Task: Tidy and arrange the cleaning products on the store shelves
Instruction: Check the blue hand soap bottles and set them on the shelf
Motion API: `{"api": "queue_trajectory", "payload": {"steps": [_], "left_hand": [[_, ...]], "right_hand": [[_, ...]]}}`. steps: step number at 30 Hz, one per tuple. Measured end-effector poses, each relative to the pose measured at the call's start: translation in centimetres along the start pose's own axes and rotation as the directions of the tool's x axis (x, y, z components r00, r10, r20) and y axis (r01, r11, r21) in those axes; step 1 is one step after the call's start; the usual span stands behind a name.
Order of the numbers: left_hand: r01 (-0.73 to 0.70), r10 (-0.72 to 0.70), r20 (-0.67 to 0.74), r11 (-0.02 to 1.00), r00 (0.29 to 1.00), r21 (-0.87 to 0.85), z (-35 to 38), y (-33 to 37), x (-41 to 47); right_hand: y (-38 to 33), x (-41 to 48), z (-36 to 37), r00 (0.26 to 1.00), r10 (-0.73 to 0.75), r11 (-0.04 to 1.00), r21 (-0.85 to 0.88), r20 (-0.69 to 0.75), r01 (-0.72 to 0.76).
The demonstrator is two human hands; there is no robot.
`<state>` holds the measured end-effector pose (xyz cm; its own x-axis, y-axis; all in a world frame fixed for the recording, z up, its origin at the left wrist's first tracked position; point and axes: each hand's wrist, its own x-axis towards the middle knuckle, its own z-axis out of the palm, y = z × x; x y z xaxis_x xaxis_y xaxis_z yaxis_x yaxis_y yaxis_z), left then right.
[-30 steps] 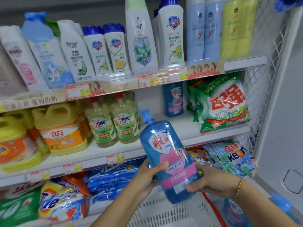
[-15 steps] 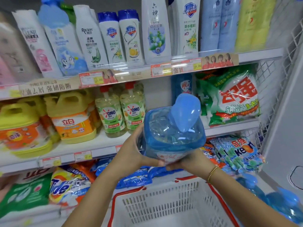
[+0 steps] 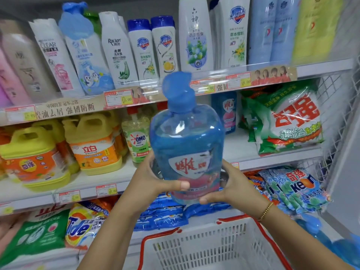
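A big blue detergent bottle (image 3: 187, 141) with a blue cap and a red-and-white label is held upright in front of the middle shelf (image 3: 272, 161). My left hand (image 3: 155, 182) grips its lower left side, thumb across the front. Its lower right side and base are gripped by my right hand (image 3: 231, 188), which wears a gold bracelet. A matching blue bottle (image 3: 226, 112) stands at the back of the middle shelf, just right of the held one.
Yellow jugs (image 3: 93, 145) and an OMO bottle (image 3: 137, 141) stand on the middle shelf's left, a green-and-white powder bag (image 3: 282, 121) on its right. Shampoo bottles (image 3: 152, 47) fill the upper shelf. A white basket (image 3: 210, 248) with red rim sits below my arms. Powder bags (image 3: 296, 190) lie on the lower shelf.
The bottle rose from low by the basket to shelf height; it tipped cap-first toward me half a second ago and now stands upright. Both hands kept their hold.
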<state>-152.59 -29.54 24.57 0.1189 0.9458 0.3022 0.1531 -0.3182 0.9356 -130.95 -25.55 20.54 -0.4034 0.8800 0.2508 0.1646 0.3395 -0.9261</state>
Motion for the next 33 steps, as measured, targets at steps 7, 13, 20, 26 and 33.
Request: {"api": "queue_trajectory", "payload": {"steps": [7,13,20,26,33], "left_hand": [[-0.075,0.051,-0.101,0.967,0.994,-0.245,-0.4,0.7,0.6],[-0.180,0.075,-0.262,0.897,0.962,-0.404,0.4,0.7,1.7],[-0.134,-0.020,-0.278,0.842,0.960,-0.523,2.2,0.7,1.9],[-0.107,-0.014,-0.220,0.843,0.975,-0.527,1.1,1.2,1.8],[-0.140,0.084,-0.115,0.731,0.990,-0.668,-0.7,1.6,1.3]], "right_hand": [[-2.2,-0.2,0.3,0.980,-0.156,0.982,0.092,-0.124,0.167],[-1.9,-0.2,2.3,0.898,-0.315,0.949,-0.095,-0.309,0.300],[-0.8,0.9,4.4,0.723,-0.565,0.794,-0.500,-0.397,0.345],[-1.6,1.4,3.6,0.701,-0.605,0.762,-0.530,-0.377,0.372],[-2.5,0.5,4.2,0.764,-0.573,0.809,-0.349,-0.296,0.472]]}}
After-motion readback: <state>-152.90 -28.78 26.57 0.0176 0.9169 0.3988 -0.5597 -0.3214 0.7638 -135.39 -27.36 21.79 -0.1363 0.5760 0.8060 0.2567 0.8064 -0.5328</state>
